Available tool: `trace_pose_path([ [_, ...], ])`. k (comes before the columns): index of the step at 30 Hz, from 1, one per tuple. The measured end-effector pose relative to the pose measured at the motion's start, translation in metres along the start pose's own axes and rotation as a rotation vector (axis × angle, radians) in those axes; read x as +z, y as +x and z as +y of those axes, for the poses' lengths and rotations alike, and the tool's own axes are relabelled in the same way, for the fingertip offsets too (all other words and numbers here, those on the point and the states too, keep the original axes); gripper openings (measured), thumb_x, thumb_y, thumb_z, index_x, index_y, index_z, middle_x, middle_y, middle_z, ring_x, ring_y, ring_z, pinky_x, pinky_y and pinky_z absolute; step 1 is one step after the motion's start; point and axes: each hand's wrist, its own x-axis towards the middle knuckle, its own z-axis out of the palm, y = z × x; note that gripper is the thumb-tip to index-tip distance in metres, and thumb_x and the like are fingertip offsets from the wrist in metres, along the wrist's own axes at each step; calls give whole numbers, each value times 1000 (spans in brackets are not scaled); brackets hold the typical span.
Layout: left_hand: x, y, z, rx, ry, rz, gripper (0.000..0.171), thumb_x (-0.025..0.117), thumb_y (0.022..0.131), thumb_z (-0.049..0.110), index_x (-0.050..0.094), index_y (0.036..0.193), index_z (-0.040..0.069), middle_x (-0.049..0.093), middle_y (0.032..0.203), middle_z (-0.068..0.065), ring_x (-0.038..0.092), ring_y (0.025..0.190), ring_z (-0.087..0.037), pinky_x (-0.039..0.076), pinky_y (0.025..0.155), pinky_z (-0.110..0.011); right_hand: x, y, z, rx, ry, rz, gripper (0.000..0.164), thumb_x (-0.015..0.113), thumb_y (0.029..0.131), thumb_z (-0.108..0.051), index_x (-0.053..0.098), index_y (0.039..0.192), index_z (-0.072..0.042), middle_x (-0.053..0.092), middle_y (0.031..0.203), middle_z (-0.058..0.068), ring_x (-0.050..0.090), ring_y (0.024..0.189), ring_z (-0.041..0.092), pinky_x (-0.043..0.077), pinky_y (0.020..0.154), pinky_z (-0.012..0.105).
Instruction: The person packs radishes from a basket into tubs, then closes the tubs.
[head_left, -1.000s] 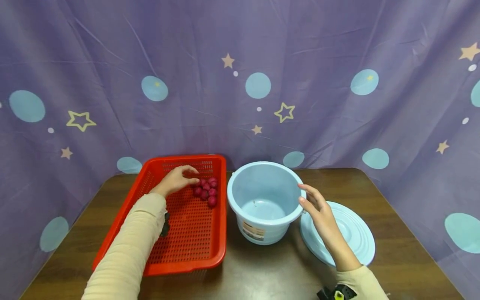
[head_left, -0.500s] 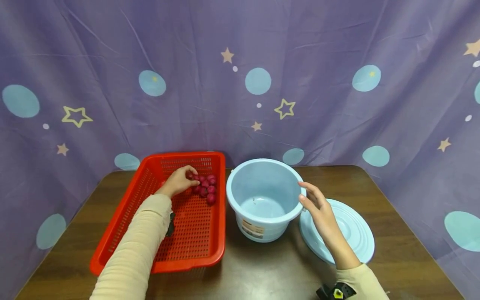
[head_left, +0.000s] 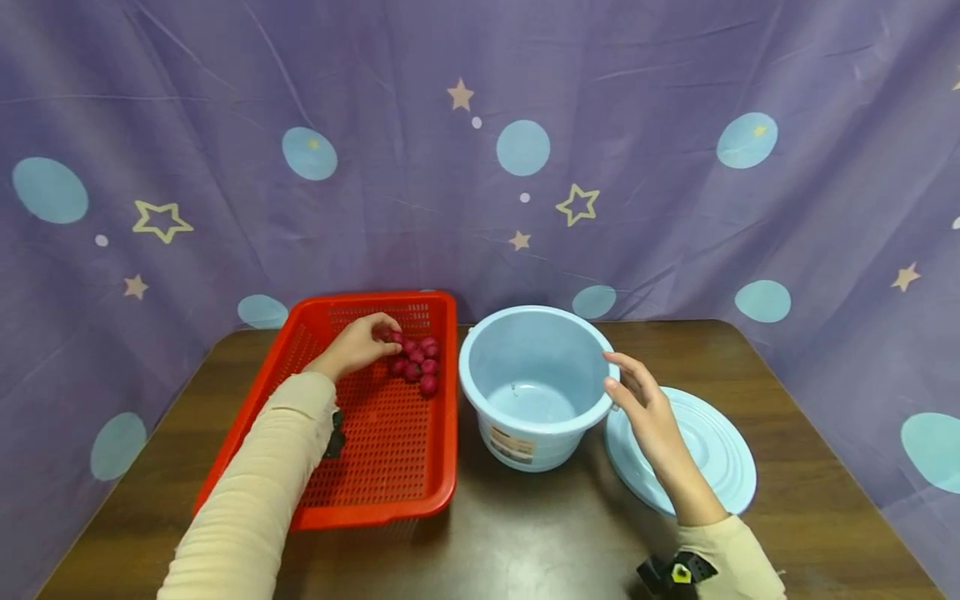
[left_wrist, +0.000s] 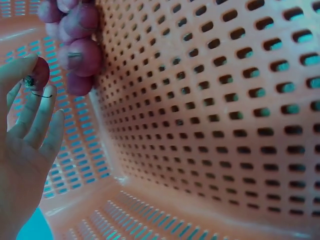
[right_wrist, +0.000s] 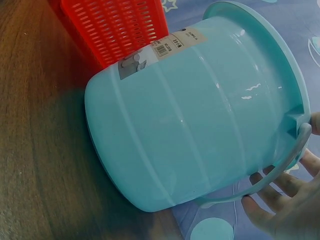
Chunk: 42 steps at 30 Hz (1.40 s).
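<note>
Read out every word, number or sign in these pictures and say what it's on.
"NO." on the printed label of the light-blue bucket, in the right wrist view; the digits after it are too small to read surely.
Same label, barcode: bars show, number unreadable.
Same label, other print: too small.
Same label, head view: too blurred.
Black wrist device, yellow mark: no readable letters.

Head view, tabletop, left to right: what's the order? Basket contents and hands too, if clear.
Red basket (inside it: left hand, then the cluster of red bulbs) → light blue bucket → light blue lid. Right hand left out: it overlaps the lid.
</note>
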Motion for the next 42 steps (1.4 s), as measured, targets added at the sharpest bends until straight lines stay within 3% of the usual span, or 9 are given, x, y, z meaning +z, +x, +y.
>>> trace_pose_path([
  [11, -13, -12, 23, 79, 7, -32, 32, 72, 92, 19, 61, 119, 6, 62, 111, -12, 59, 90, -27, 46, 77, -40, -1, 0, 1, -15, 12, -4, 45, 55, 103, -27, 46, 143, -10, 39, 152, 12, 29, 143, 31, 23, 112, 57],
  [17, -20, -16, 41, 105, 45, -42, 32, 72, 92, 26, 62, 119, 10, 63, 106, -7, 59, 90, -26, 47, 76, -40, -1, 0, 0, -19, -1, 8, 43, 54, 103, -26, 46, 143, -10, 42, 150, 11, 36, 139, 26, 33, 105, 44],
  [23, -20, -23, 61, 190, 66, -20, 28, 74, 90, 26, 64, 113, 14, 65, 103, -3, 61, 92, -21, 46, 82, -40, -2, -1, 1, -34, -10, -7, 44, 53, 103, -27, 46, 143, -11, 39, 152, 12, 32, 142, 30, 28, 109, 53],
  [26, -21, -27, 71, 229, 48, -7, 26, 75, 89, 24, 64, 111, 15, 66, 102, -2, 62, 92, -20, 46, 85, -41, -1, -1, 1, -35, -7, -11, 44, 53, 104, -28, 46, 144, -12, 40, 152, 10, 34, 141, 27, 33, 107, 44],
  [31, -23, -32, 89, 276, 5, -8, 27, 74, 90, 30, 64, 113, 19, 66, 105, 1, 61, 96, -18, 46, 89, -42, 1, -2, 1, -24, 1, 3, 42, 53, 103, -25, 47, 143, -12, 45, 147, 9, 43, 126, 19, 40, 91, 22],
  [37, -24, -38, 117, 334, -50, -11, 29, 73, 91, 33, 64, 116, 21, 66, 105, 3, 60, 96, -16, 47, 89, -42, 2, -2, 1, -40, 11, 5, 42, 53, 103, -23, 48, 143, -11, 46, 147, 9, 43, 126, 17, 41, 89, 20],
  [42, -16, -42, 134, 361, -31, -37, 25, 74, 90, 32, 65, 113, 26, 66, 99, 4, 60, 91, -13, 48, 79, -38, 1, 0, 1, -51, 6, 1, 41, 53, 104, -23, 48, 143, -11, 43, 149, 8, 40, 135, 22, 40, 91, 19],
])
